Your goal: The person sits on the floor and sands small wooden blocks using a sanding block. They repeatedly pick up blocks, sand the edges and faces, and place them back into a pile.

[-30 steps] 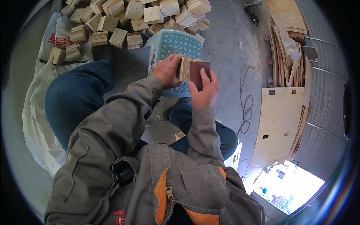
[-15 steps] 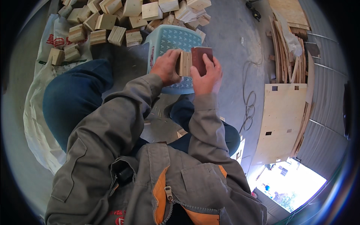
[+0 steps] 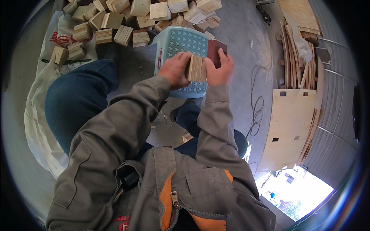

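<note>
Over the blue plastic stool (image 3: 163,42), my left hand (image 3: 175,71) is closed round the left side of a layered plywood block (image 3: 197,69). The block's striped edge layers face up toward me. My right hand (image 3: 221,70) grips a red-brown sanding block (image 3: 216,49), fingers over its right side and thumb by the plywood block's right edge. The sanding block stands beside the plywood block at its upper right. Whether the two touch is hidden by my right hand.
A heap of similar plywood blocks (image 3: 112,20) lies beyond the stool. Some sit on a white sack (image 3: 40,98) at left. A cable (image 3: 255,111) coils on the floor at right, near leaning plywood sheets (image 3: 291,127). My knees flank the stool's near side.
My right hand and the sanding block have shifted right. The plywood block has moved slightly right in my left hand, showing more of its striped edge. The whole view has shifted a little.
</note>
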